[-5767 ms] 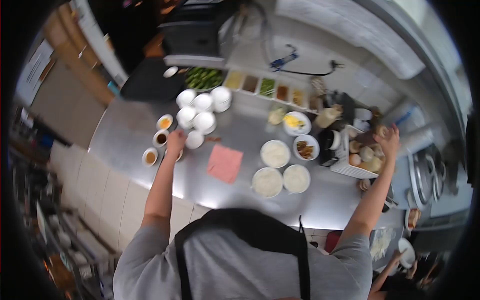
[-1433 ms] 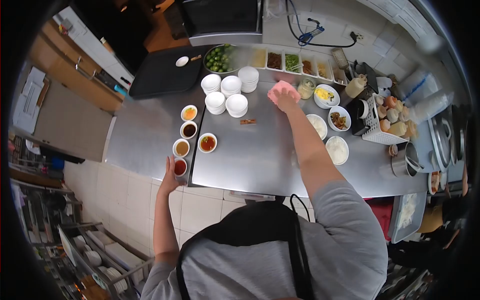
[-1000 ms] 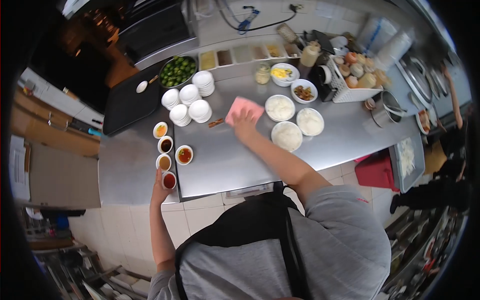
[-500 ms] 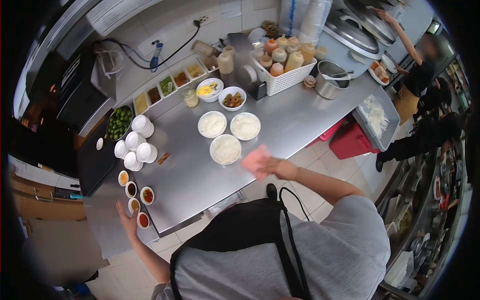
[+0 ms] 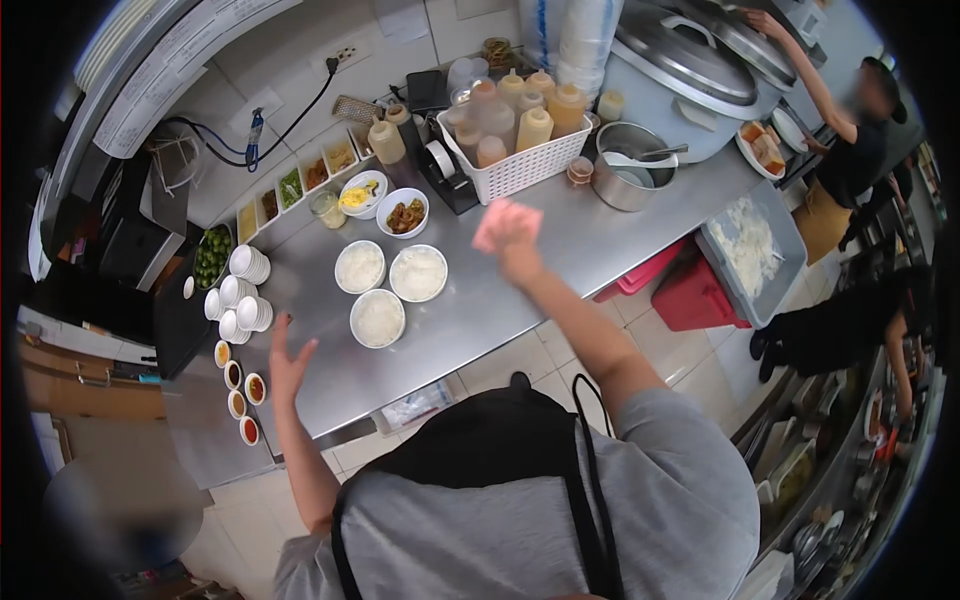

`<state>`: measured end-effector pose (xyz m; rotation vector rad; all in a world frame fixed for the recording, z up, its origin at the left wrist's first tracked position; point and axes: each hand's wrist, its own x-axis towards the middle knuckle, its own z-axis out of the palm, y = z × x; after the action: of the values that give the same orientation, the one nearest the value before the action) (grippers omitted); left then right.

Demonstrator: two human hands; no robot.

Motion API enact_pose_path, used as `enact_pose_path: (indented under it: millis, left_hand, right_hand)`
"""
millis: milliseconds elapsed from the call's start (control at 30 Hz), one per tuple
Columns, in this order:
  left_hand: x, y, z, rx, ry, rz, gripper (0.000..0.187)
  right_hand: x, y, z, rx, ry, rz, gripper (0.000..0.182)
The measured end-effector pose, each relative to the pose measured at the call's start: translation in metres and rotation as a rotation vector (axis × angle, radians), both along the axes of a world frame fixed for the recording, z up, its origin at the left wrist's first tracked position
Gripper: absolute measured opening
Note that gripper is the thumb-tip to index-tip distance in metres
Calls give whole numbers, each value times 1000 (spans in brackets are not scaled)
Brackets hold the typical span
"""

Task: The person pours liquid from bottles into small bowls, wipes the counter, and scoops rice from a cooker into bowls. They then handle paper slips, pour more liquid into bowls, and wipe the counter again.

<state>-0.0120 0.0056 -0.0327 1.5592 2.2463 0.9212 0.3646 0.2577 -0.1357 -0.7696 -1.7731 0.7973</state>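
Note:
My right hand (image 5: 519, 250) grips a pink cloth (image 5: 490, 236) against the steel counter, just in front of the white basket of squeeze bottles. Fingers spread and holding nothing, my left hand (image 5: 289, 365) hovers near the counter's front left part. Between my hands stand three white bowls of rice (image 5: 380, 318). Behind them are a bowl of brown food (image 5: 405, 217) and a bowl with something yellow (image 5: 362, 193). Left of my left hand are small cups of sauce (image 5: 256, 388) and stacks of white cups (image 5: 254, 313).
The white basket (image 5: 520, 172) holds several squeeze bottles. A steel pot (image 5: 625, 180) with utensils sits to its right, near large lidded cookers (image 5: 690, 60). Topping containers (image 5: 290, 188) line the wall. A grey tub (image 5: 760, 270) stands beyond the counter. Two people work at right.
My right hand has moved the pink cloth away from the front edge, toward the bottle basket. My left hand has left the sauce cups and moved right. The camera view has shifted.

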Motion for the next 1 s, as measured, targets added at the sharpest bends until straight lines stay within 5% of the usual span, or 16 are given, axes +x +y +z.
enact_pose_path:
  millis: [33, 100, 200, 367, 500, 533, 633, 700, 733, 800, 900, 1000]
  left_hand:
    - [15, 12, 2, -7, -25, -47, 79]
    - [40, 31, 9, 23, -10, -54, 82]
    - [57, 43, 1, 44, -21, -58, 98]
    - [80, 37, -28, -125, 32, 45, 124]
    - [90, 38, -47, -275, 81, 205, 131]
    - [91, 38, -52, -263, 82, 219, 131]
    - [96, 42, -54, -237, 65, 215, 129]
    - [103, 44, -50, -332, 130, 189, 125]
    - [106, 45, -47, -329, 133, 191, 125]
    - [113, 47, -43, -317, 202, 140, 119]
    - [113, 48, -42, -296, 209, 91, 115]
    - [106, 49, -43, -286, 180, 40, 113]
  right_hand:
    - [-4, -15, -22, 104, -627, 60, 48]
    - [-2, -61, -58, 568, -726, 107, 49]
    - [64, -94, -11, 335, -704, 378, 58]
    - [196, -42, -9, 11, -681, -98, 68]
    - [275, 35, -70, -86, -615, -534, 56]
    - [266, 36, -59, 103, -765, -671, 51]
    - [211, 37, -46, -229, -748, -709, 50]
    - [176, 30, -65, 262, -880, -625, 47]
    - [161, 26, -63, 265, -876, -626, 47]
    - [128, 16, -41, 228, -797, -201, 44]
    - [78, -11, 36, 376, -1108, -294, 37]
    - [36, 1, 27, 14, -960, -223, 46]
